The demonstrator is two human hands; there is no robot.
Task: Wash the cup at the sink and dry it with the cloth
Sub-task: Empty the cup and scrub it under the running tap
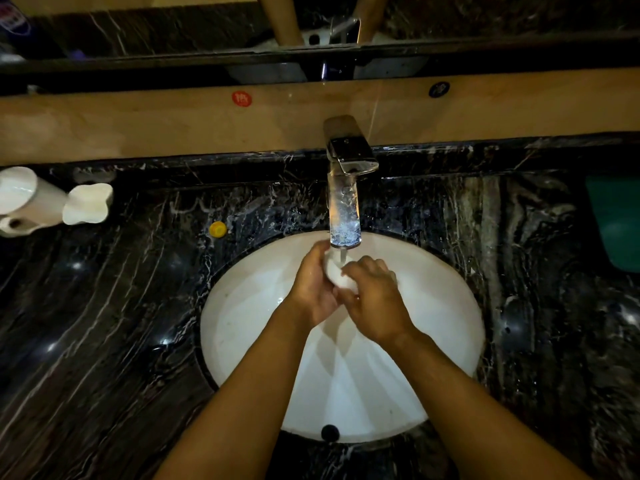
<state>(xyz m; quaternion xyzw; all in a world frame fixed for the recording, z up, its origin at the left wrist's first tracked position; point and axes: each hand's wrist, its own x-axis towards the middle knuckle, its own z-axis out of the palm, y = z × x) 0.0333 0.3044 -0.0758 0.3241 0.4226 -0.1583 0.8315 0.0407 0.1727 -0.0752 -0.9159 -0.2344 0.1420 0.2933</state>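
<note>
Both hands [346, 292] clasp cup [337, 273] under running tap [344, 188].

Cup [337, 273]: small, white, smooth-sided, wet. Tilted, held above the white oval sink [249, 299] basin, directly under the spout of the faucet [344, 202], in the running stream. Mostly hidden between the two hands; rim and any handle cannot be seen. The cloth cannot be identified with certainty.

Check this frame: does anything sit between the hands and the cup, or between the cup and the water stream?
Nothing visible does. Both the left hand and right hand grip the white cup directly, and it sits right under the faucet over the sink.
</note>
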